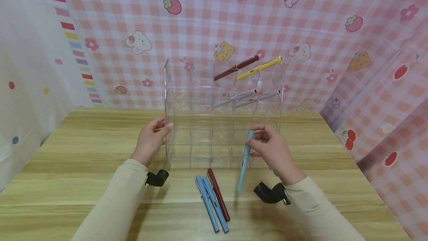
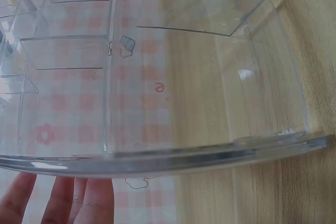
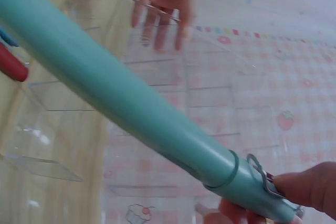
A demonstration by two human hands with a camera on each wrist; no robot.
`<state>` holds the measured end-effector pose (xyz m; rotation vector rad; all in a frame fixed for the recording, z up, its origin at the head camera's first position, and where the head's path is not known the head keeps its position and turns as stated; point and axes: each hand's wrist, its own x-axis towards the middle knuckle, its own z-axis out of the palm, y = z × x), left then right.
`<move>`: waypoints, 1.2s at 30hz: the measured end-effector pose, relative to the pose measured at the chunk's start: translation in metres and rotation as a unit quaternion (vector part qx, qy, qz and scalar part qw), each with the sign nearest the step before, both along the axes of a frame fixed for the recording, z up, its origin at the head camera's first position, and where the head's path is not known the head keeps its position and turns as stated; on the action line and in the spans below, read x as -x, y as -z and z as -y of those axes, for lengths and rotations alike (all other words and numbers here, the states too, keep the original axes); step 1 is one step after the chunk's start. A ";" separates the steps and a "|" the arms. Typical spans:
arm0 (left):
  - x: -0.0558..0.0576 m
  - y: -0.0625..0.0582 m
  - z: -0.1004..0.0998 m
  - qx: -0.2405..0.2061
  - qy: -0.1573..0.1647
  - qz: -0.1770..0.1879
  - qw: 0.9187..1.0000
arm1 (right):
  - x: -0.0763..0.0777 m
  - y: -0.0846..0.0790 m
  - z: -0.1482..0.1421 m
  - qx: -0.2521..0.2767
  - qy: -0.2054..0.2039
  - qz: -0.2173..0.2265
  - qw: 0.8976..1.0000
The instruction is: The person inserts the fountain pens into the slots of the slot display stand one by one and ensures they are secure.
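A clear acrylic rack (image 1: 201,145) with several compartments stands upright on the table. My right hand (image 1: 269,148) pinches a light teal pen (image 1: 245,163) near its clip end, in front of the rack's lower right part. The pen's other end points down toward the table; in the right wrist view the teal pen (image 3: 121,95) crosses the picture. At the rack's left side, my left hand (image 1: 152,138) touches the side panel with fingers fairly straight. Its fingers (image 2: 58,198) show beside the panel edge in the left wrist view.
Two blue pens (image 1: 208,207) and a dark red pen (image 1: 219,196) lie on the table before the rack. The upper rows hold a dark red pen (image 1: 236,68), a yellow pen (image 1: 259,68) and two pale pens (image 1: 257,97). Behind hangs a pink checked cloth (image 1: 207,21).
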<state>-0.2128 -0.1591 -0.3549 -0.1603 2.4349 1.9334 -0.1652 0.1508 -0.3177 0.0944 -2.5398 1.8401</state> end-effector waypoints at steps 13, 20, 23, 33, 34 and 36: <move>0.001 0.003 0.001 0.004 0.001 0.005 1.000 | 0.005 -0.017 0.001 0.159 0.110 -0.058 0.979; 0.001 0.004 0.002 -0.002 0.002 0.006 1.000 | 0.011 -0.018 0.006 0.237 0.157 -0.110 0.952; 0.002 0.004 0.002 -0.004 0.003 0.007 1.000 | 0.014 -0.017 0.008 0.263 0.175 -0.126 0.940; 0.002 0.005 0.002 -0.008 0.003 0.010 1.000 | 0.028 -0.004 0.017 0.311 0.207 -0.143 0.917; 0.003 0.005 0.002 -0.008 0.002 0.009 1.000 | 0.029 -0.003 0.018 0.312 0.210 -0.141 0.916; 0.002 0.005 0.002 -0.008 0.002 0.009 1.000 | 0.031 0.001 0.020 0.307 0.216 -0.137 0.917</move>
